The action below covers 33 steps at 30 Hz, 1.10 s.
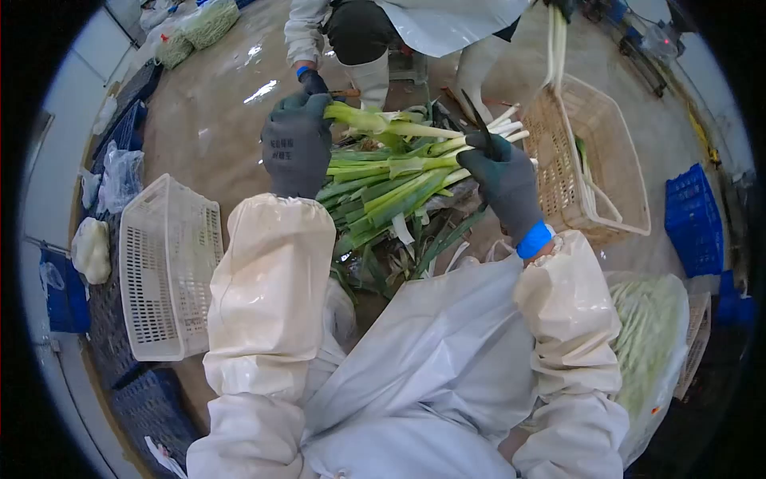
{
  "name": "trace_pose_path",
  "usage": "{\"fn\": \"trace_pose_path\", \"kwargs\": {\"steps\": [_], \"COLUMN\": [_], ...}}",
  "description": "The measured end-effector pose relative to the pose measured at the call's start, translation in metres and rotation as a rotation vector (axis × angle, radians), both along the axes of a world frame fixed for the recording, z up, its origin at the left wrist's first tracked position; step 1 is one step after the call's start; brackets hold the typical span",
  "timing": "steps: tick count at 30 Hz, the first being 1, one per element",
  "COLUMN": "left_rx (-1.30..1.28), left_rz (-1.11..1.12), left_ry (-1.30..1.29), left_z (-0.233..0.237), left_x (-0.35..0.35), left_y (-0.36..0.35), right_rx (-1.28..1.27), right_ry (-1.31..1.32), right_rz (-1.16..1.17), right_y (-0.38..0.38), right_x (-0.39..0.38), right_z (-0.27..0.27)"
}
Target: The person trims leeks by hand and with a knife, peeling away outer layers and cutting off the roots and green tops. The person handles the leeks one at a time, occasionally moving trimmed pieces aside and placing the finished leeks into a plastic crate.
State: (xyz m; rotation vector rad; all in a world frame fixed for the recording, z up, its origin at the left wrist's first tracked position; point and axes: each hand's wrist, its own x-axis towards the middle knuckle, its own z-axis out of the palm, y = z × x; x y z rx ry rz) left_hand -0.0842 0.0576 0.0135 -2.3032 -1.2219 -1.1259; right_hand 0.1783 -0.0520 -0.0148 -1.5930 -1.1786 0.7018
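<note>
Gloved in grey, my left hand (pixel 297 145) is closed around the green end of a leek (pixel 367 120), which lies crosswise over the pile. My right hand (pixel 504 177), in a matching glove with a blue band at the wrist, grips a knife (pixel 478 116) whose dark blade points up and away from me. The white end of the held leek reaches close to the right fingers. Beneath both hands lies a heap of leeks (pixel 391 180), green leaves to the left and white stems to the right. Loose leaf trimmings (pixel 379 267) hang at its near side.
A co-worker in white boots (pixel 369 80) faces me, one gloved hand holding long white leeks (pixel 556 48). A beige crate (pixel 610 152) with some stems stands right, a white crate (pixel 163 271) left. A bagged green bundle (pixel 650 343) sits by my right arm.
</note>
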Motion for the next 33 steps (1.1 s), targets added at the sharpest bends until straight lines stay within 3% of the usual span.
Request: {"fn": "trace_pose_path", "kwargs": {"steps": [4,7,8,11,14,19,22,24,27,29,30,33], "left_rx": [0.049,0.013,0.028,0.079,0.136,0.202,0.439,0.505,0.152,-0.513,-0.835,-1.043], "left_rz": [-0.003,-0.033,-0.039,-0.069,-0.117,-0.210,-0.089,0.012,-0.161,-0.524,-0.700,-0.656], "left_ry": [-0.045,0.009,0.014,0.024,0.015,0.020,-0.124,-0.492,-1.121,-1.234,-1.105,-1.225], "left_z": [0.021,0.037,0.039,0.043,0.050,0.061,0.070,0.065,0.032,0.010,0.003,0.008], "left_x": [-0.013,-0.019,-0.019,-0.018,-0.015,-0.019,-0.025,-0.022,-0.022,-0.013,0.004,0.033], "left_y": [-0.004,-0.014,-0.015,-0.017,-0.025,-0.028,-0.026,-0.023,-0.006,-0.009,-0.024,-0.046], "right_rx": [0.038,0.093,0.025,0.053,0.164,0.211,0.406,0.457,0.515,0.525,0.559,0.536], "right_ry": [-0.118,-0.491,-0.368,-0.462,-0.410,-0.367,-0.469,-0.361,-0.322,-0.299,-0.351,-0.542], "right_rz": [0.067,0.097,0.113,0.205,0.174,0.195,0.096,0.067,-0.012,-0.050,-0.069,-0.054], "right_y": [0.012,0.028,0.032,0.049,0.070,0.073,0.072,0.064,0.055,0.045,0.040,0.029], "right_x": [-0.010,-0.019,-0.026,-0.042,-0.052,-0.064,-0.066,-0.067,-0.068,-0.071,-0.078,-0.094], "right_z": [0.004,0.018,0.020,0.020,-0.009,-0.004,0.014,0.034,0.055,0.061,0.048,0.027]}}
